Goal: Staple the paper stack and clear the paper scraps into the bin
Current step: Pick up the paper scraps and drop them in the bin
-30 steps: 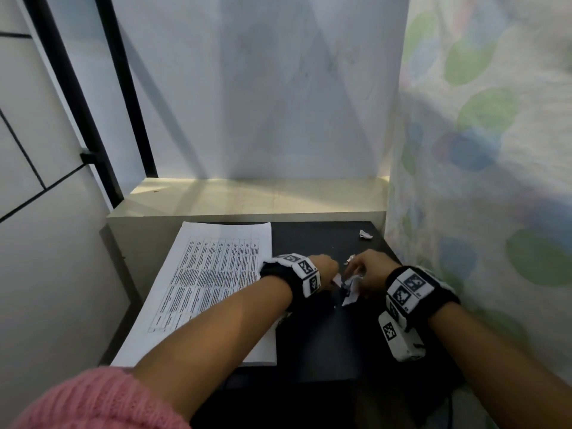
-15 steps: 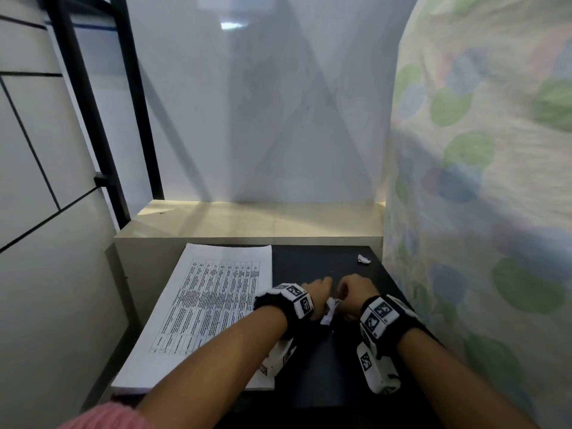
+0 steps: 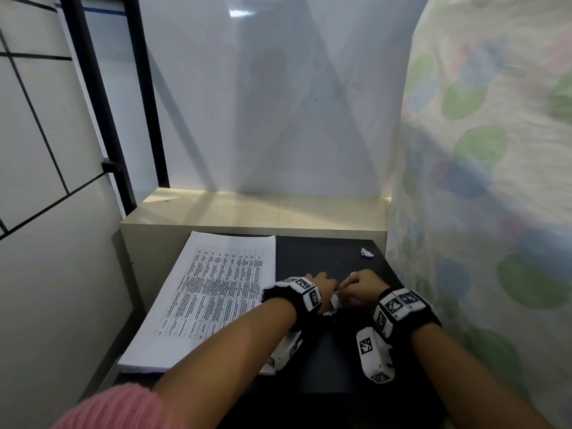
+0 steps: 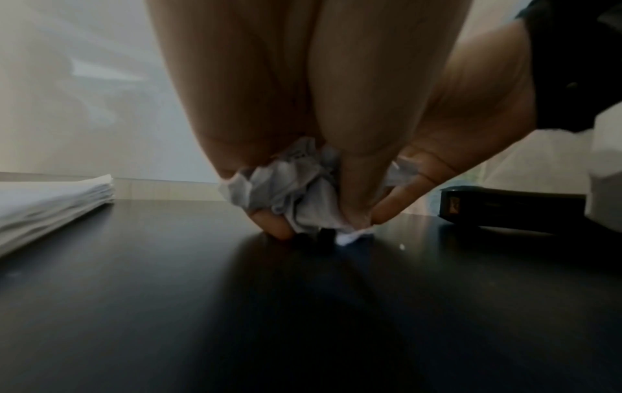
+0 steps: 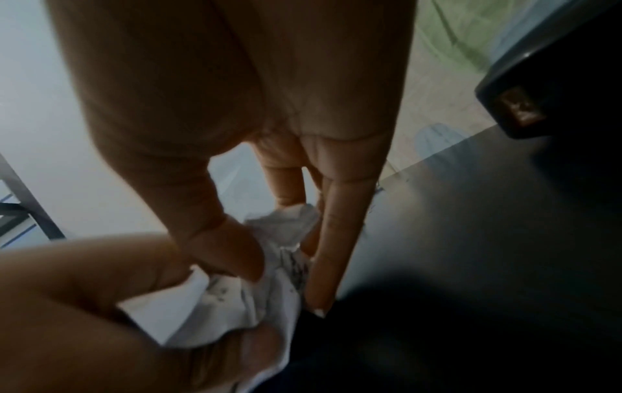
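A thick stack of printed paper (image 3: 216, 289) lies on the left half of the black table (image 3: 325, 252). My left hand (image 3: 325, 287) and right hand (image 3: 356, 286) meet just right of the stack, knuckles nearly touching. Between them sit crumpled white paper scraps (image 3: 335, 301). In the left wrist view my left hand (image 4: 319, 226) bunches the scraps (image 4: 296, 196) against the tabletop. In the right wrist view my right hand (image 5: 286, 266) pinches the same wad (image 5: 282, 234) from above. One loose scrap (image 3: 366, 252) lies further back near the right edge. A black stapler (image 4: 511, 210) rests on the table beside my right hand.
A pale raised ledge (image 3: 263, 212) runs behind the table below a white wall. A dotted curtain (image 3: 479, 181) hangs close along the right edge. A black frame post (image 3: 102, 119) and white panels stand on the left. No bin shows in any view.
My two hands have drawn closer together over the scraps, gathering them into one wad. The head view has tilted upward, so the table sits lower in the picture.
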The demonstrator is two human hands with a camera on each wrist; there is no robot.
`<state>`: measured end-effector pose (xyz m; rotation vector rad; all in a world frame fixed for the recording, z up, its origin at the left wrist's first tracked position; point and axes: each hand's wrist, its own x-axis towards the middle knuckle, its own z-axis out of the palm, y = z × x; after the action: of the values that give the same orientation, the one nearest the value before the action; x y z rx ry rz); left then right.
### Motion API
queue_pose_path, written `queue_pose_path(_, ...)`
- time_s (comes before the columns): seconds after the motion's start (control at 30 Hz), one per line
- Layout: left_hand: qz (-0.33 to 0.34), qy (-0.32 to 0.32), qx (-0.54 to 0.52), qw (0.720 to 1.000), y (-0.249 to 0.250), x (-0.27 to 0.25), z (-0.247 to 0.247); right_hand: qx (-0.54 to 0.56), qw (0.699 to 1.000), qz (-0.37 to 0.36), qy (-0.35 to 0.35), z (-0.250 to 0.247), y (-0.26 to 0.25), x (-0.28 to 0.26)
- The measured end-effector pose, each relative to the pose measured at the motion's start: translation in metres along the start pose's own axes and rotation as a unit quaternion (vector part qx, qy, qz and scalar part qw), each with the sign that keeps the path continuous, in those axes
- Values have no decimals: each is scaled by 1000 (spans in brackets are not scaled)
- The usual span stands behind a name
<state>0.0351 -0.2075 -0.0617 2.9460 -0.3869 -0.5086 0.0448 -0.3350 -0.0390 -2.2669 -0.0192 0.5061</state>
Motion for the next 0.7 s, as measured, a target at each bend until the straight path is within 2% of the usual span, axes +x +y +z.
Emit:
queue_pose_path(0.17, 33, -6, 4, 999, 6, -18, -17, 61, 998, 1, -30, -9, 6, 0)
queue_pose_path(0.27, 28, -2, -27, 999, 4, -17, -20, 106, 994, 9, -38, -16, 8, 2)
queue_pose_path(0.33, 12, 0, -48, 999, 0, -17, -23, 130, 991, 13, -19, -20, 8, 4)
queue_pose_path(0.4, 4, 7, -60, 998, -5, -18, -27, 152, 988, 8, 33, -25, 7, 11)
queue_pose_path(0.43, 0, 11, -62, 998, -7, -17, -28, 138, 988, -1, 74, -27, 6, 16)
queue_pose_path(0.47, -3, 14, -61, 998, -10, -15, -29, 77, 990, -6, 116, -28, 4, 22)
queue_pose_path(0.53, -19, 13, -60, 998, -15, -10, -30, -119, 981, -12, 151, -30, -1, 32)
queue_pose_path(0.6, -28, 17, -58, 998, -20, -5, -35, -248, 962, -8, 114, -27, -9, 37)
queue_pose_path(0.7, -36, 45, -67, 996, -32, -2, -47, -294, 953, -21, 75, -23, -15, 41)
